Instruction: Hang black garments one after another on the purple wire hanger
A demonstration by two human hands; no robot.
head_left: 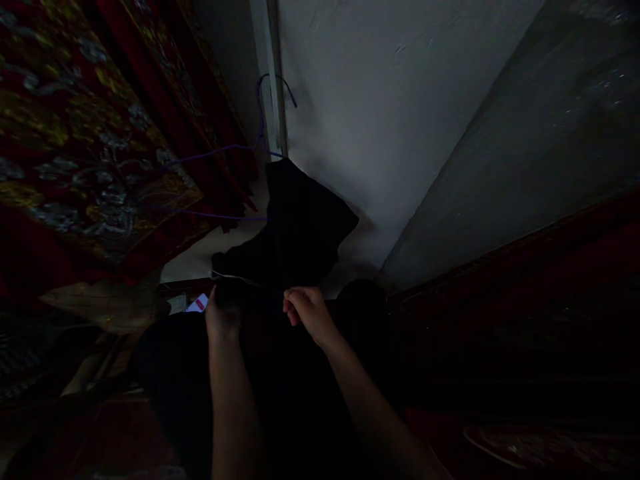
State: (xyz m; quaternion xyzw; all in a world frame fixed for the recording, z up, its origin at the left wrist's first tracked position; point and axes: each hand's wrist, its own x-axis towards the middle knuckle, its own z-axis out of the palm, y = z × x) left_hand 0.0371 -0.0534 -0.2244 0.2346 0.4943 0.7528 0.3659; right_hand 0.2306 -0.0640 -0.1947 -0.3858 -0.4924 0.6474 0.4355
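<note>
A black garment (305, 220) hangs partly on a purple wire hanger (215, 152), whose hook is caught over a narrow vertical strip (276, 80) on the wall. The hanger's left side is bare of cloth. At the garment's lower left edge, below a thin pale line, my left hand (223, 323) is closed on the dark cloth with its thumb upward; its fingers are dim and partly hidden. My right hand (307, 310) is closed, thumb and fingers pinched together at the garment's lower part. Darkness hides the cloth between the hands.
Red cloth with gold and silver embroidery (100, 133) hangs on the left. The pale wall (380, 87) stands ahead, with a darker grey panel (530, 153) to the right. A small white and red packet or card (198, 303) lies beside my left hand. Dark clothed knees (173, 353) are below.
</note>
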